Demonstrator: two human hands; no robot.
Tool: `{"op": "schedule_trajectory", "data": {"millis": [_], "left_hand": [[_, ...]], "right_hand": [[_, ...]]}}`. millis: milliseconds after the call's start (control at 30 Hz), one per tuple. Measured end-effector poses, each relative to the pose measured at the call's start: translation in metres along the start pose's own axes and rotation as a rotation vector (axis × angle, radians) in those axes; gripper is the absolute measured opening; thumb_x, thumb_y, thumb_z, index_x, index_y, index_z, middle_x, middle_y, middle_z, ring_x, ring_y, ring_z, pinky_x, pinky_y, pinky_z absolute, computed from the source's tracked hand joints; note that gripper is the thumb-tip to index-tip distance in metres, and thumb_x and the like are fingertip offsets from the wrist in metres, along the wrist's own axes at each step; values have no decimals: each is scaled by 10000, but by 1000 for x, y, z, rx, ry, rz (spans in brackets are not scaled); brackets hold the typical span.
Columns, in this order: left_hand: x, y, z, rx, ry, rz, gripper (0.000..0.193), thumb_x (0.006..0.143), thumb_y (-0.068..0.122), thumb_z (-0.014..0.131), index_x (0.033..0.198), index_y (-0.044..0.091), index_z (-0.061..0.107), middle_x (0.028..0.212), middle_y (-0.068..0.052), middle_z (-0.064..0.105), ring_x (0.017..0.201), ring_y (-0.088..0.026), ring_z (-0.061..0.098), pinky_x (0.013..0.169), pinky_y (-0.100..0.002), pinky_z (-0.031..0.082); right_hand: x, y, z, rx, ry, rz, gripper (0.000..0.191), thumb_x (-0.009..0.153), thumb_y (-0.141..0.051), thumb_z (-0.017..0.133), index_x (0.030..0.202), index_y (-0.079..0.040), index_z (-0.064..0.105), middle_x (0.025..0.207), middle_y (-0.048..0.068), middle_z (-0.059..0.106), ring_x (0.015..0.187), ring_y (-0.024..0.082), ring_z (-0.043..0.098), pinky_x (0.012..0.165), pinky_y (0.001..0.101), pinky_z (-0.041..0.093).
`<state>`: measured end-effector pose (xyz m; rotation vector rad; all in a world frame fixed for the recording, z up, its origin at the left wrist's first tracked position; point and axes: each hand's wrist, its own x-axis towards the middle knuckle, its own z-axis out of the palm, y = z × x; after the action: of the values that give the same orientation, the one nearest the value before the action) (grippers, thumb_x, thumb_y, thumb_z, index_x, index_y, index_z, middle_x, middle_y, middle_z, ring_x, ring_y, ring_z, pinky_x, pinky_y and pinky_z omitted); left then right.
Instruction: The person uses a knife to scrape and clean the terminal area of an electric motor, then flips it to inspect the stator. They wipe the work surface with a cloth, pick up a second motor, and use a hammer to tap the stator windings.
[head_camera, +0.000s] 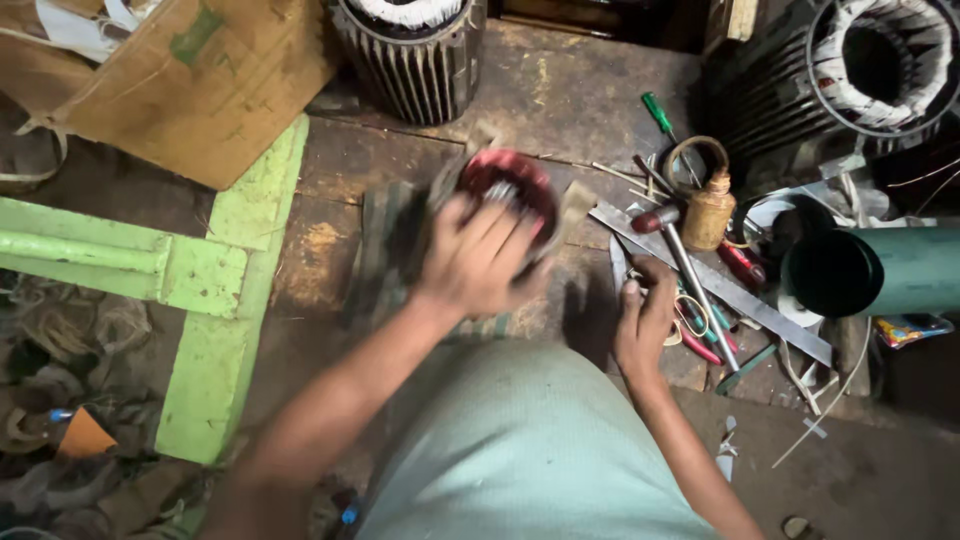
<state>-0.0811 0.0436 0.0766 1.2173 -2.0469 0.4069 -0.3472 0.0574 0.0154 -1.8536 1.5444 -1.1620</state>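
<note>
On the worn floor (560, 100), with left hand (478, 255) clasped over the blurred red-rimmed motor stator (505, 185) and right hand (645, 320) half-curled among the scissors (690, 315) and hammer (690, 275), grip unclear: risk of 1 cut finger or tipped stator.

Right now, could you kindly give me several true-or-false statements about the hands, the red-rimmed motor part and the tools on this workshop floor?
1. The left hand rests on top of the round red-rimmed motor stator. True.
2. The right hand holds the green-handled screwdriver. False: the screwdriver lies apart, farther up; the hand is down among small tools beside the long flat metal ruler.
3. A small brown bottle stands upright right of the stator. True.
4. The dark green tube stands upright. False: it lies on its side.
</note>
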Motion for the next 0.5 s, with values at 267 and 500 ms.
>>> {"op": "schedule_trajectory", "data": {"millis": [267, 500], "left_hand": [[-101, 11, -71, 83, -33, -171, 546, 1033, 538, 583, 1316, 82, 690, 1170, -84, 734, 1218, -196, 653, 1077, -463, 327], [-101, 15, -100, -281, 24, -264, 576, 1060, 487, 588, 1490, 122, 470, 1531, -138, 491, 1425, -318, 502, 1178, -487, 377]], "right_hand": [[29, -45, 49, 323, -466, -122, 673, 1156, -537, 268, 1493, 4, 485, 1485, 205, 563, 1409, 307, 522, 1210, 410, 352], [39, -51, 57, 553, -539, 198, 627, 1120, -489, 310, 1438, 7, 524, 1424, 188, 601, 1322, 272, 557, 1162, 396, 404]]}}
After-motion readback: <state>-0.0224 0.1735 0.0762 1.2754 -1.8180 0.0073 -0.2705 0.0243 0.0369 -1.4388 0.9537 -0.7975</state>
